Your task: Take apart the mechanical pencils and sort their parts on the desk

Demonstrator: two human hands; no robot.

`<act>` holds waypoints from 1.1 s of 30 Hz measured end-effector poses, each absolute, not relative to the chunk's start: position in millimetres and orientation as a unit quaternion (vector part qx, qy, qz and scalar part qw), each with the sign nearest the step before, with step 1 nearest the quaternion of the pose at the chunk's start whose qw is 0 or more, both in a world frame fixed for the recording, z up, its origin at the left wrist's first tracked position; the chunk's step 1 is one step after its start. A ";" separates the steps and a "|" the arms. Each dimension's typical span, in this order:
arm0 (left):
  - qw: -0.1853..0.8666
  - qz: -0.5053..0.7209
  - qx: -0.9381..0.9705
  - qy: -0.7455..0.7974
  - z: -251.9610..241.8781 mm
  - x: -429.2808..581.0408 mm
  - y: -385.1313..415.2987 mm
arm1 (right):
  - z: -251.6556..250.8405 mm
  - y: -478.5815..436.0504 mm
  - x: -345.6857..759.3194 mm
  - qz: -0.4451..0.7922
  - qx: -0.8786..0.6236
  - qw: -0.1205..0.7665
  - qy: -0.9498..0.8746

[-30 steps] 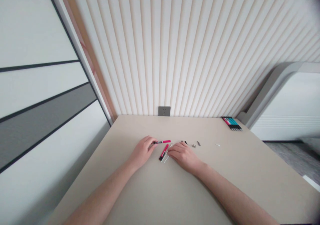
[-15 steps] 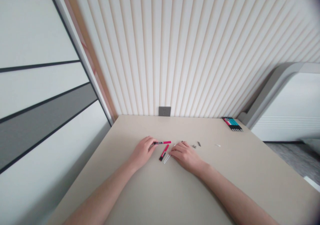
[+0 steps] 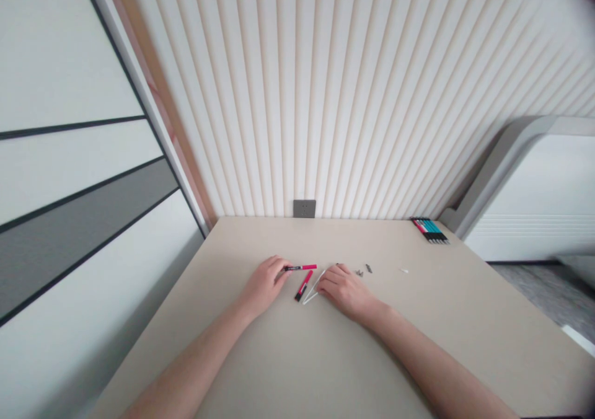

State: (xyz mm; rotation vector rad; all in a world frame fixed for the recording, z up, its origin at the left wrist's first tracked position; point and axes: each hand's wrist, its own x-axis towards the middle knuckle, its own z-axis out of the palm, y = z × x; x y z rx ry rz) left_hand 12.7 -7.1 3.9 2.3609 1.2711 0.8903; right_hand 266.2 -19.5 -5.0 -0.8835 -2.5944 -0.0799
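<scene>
My left hand (image 3: 268, 281) is closed on a black and red pen barrel (image 3: 308, 267), whose red end points right. Just below it, another red and black pen piece (image 3: 304, 286) lies slantwise on the table. Two thin white sticks, which look like pen refills, lie beside that piece in a narrow V. The upper stick (image 3: 317, 281) rests on the table. The fingertips of my right hand (image 3: 344, 287) are pinched at the end of the lower stick (image 3: 310, 298). Small dark metallic parts (image 3: 369, 268) lie beyond the right hand.
Several teal, red and black pens (image 3: 430, 230) lie in a row at the table's far right corner. A small white piece (image 3: 404, 271) is on the right side of the table (image 3: 288, 369). The ribbed wall with a dark socket (image 3: 304, 209) stands behind.
The lower white stick has swung away from the other at its right end, turning two nearly parallel sticks into a V. My left hand keeps its hold on the pen barrel.
</scene>
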 end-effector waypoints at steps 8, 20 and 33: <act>0.159 0.312 0.824 0.445 3.5 12.2 -7.0 | 7.7 -14.1 288.0 -0.014 -0.433 0.264 -0.862; 0.149 0.309 0.828 0.443 5.6 11.7 -7.4 | 7.7 -13.5 290.4 -0.015 -0.449 0.251 -0.858; 0.165 0.298 0.837 0.429 8.2 14.0 -10.1 | 8.9 -17.4 284.4 -0.002 -0.420 0.263 -0.869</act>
